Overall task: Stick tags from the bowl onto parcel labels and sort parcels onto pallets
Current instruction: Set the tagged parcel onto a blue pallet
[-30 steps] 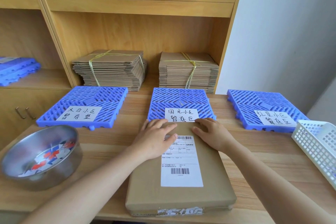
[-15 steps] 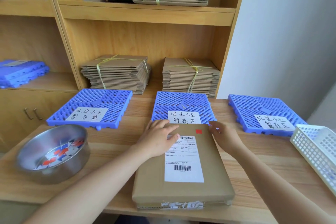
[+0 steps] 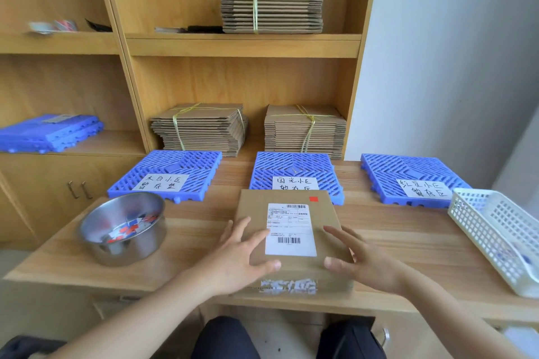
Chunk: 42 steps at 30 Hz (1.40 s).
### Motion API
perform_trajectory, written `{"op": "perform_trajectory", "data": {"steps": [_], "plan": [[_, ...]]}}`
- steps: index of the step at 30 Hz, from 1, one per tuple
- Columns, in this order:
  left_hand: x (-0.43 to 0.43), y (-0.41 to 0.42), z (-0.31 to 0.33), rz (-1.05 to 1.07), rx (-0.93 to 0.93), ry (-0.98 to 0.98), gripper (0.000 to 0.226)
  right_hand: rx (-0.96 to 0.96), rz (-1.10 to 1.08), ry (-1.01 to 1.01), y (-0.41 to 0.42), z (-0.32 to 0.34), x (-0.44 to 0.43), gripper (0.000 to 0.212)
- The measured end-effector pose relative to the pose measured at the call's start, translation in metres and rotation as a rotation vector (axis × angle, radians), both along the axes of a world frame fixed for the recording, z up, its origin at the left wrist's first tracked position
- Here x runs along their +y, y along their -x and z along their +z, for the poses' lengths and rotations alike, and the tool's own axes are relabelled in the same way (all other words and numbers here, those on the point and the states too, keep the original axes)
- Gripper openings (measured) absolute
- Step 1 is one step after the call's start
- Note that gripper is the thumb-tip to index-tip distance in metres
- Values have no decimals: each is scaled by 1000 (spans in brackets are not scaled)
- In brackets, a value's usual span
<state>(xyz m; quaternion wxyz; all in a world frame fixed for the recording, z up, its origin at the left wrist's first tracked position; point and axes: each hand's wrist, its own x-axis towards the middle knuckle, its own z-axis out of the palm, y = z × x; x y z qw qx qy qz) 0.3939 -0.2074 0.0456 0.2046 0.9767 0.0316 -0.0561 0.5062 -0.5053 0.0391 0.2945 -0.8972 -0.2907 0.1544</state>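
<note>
A flat brown parcel (image 3: pixel 328 227) lies mid-table with a white shipping label (image 3: pixel 290 230) on top and a small red tag (image 3: pixel 313 199) stuck near its far right corner. My left hand (image 3: pixel 242 259) rests spread on the parcel's near left part, thumb by the front edge. At the near right corner is my right hand (image 3: pixel 364 264), fingers splayed and straight; I cannot tell if it touches. A steel bowl (image 3: pixel 87 224) at the left holds red, blue and white tags (image 3: pixel 131 227). Three blue pallets with handwritten signs lie behind: left (image 3: pixel 175 163), middle (image 3: pixel 294 165), right (image 3: pixel 408 169).
A white plastic basket (image 3: pixel 495 230) sits at the table's right edge. Tied bundles of flat cardboard (image 3: pixel 201 128) stand on the shelf behind the pallets. Spare blue pallets (image 3: pixel 49 132) lie on the left shelf. The parcel's far edge overlaps the middle pallet's front.
Both hands have slid from the parcel's far end back to its near end, and the red tag now shows at the far right corner. The view has pulled back.
</note>
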Motion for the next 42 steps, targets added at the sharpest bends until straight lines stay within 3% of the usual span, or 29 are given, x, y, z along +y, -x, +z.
{"op": "perform_trajectory", "data": {"steps": [2,4,11,17,27,42], "plan": [[-1,12,-2,3,16,22,111,17,57,41,10,-3,-1,98],[-1,17,-5,-3,-24,42,116,-27,49,-4,17,-10,2,100],[-10,23,-12,-17,-197,59,102,-97,-28,-143,27,-18,-3,93],[-23,-2,16,-69,-310,36,98,-184,-75,-193,7,16,-24,92],[-87,-140,77,-173,-363,49,101,-272,-222,-179,-91,85,-95,89],[-197,-366,77,-275,-305,105,101,-125,-353,-80,-293,97,-207,90]]}}
